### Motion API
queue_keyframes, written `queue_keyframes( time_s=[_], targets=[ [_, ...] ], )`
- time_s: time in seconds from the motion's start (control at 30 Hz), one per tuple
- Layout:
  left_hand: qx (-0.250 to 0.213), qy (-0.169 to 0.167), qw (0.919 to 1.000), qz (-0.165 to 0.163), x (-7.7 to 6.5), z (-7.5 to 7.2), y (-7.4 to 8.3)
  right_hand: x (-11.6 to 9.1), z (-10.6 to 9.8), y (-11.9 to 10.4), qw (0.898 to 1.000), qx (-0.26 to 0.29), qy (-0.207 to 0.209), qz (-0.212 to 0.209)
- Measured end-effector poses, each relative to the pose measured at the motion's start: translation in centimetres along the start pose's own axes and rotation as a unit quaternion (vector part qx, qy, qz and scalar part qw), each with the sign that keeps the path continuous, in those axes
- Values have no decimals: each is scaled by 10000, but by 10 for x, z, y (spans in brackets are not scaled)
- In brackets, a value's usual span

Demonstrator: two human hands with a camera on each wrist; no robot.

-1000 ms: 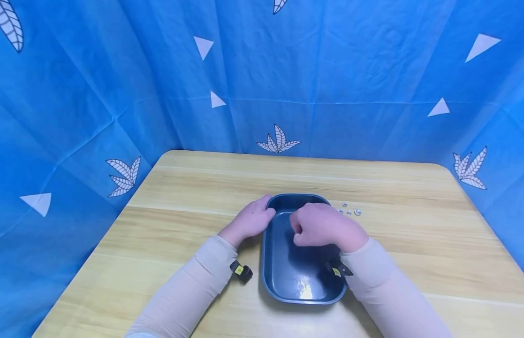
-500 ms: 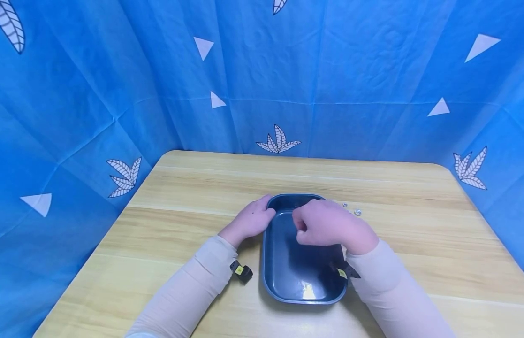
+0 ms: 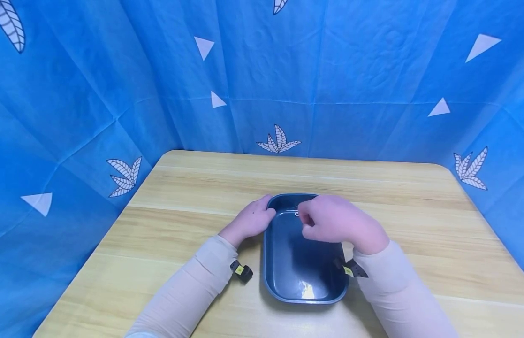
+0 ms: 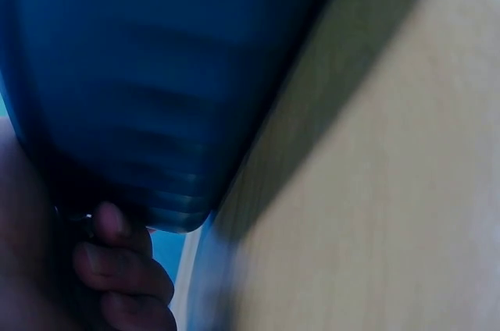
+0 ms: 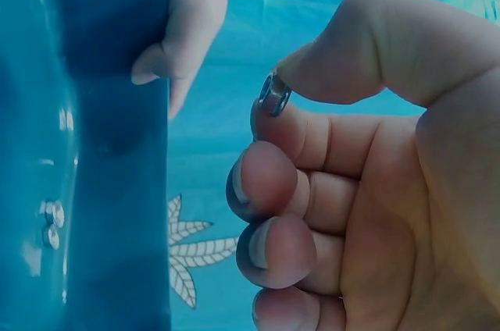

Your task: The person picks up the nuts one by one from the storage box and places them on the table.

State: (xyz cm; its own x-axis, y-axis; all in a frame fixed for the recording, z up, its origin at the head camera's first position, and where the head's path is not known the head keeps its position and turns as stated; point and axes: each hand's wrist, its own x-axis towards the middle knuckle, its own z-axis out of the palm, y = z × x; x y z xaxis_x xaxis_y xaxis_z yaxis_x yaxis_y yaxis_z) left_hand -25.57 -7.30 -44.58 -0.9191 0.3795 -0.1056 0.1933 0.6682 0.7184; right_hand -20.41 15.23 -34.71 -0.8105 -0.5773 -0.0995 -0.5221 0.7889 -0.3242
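A deep dark blue rectangular tray (image 3: 283, 263) lies on the table. My left hand (image 3: 250, 218) grips its far left side, thumb over the rim; in the left wrist view the fingers (image 4: 125, 276) curl at the tray corner. Over the tray's far right part hangs my right hand (image 3: 337, 220). Thumb and index finger pinch a small metal bearing (image 5: 275, 95), best seen in the right wrist view, while the other fingers are curled. Two more small bearings (image 5: 51, 223) lie inside the tray there. In the head view a small metal ring (image 3: 297, 213) shows beside the right fingertips.
The pale wooden table (image 3: 194, 188) extends around the tray. A blue curtain (image 3: 262, 70) with leaf and triangle prints stands behind and to the sides. A black wrist camera (image 3: 244, 272) sits under the left sleeve, close to the tray's left wall.
My right hand has moved right and slightly away over the tray, and now hides the bearings on the table to its right. A small ring has come into sight by its fingertips. Left hand unchanged.
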Motion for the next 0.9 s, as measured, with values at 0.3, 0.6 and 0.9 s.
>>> queue_keyframes(
  time_s=[0.3,0.6,0.9],
  targets=[
    [48,17,10000,55,2,1,-2,-1,-4,8,9998,-139,136,76],
    [43,21,10000,47,1,2,-1,1,-5,14,9992,-222,310,119],
    [-12,11,10000,74,2,2,-1,3,-4,22,9987,-213,445,162]
  ],
)
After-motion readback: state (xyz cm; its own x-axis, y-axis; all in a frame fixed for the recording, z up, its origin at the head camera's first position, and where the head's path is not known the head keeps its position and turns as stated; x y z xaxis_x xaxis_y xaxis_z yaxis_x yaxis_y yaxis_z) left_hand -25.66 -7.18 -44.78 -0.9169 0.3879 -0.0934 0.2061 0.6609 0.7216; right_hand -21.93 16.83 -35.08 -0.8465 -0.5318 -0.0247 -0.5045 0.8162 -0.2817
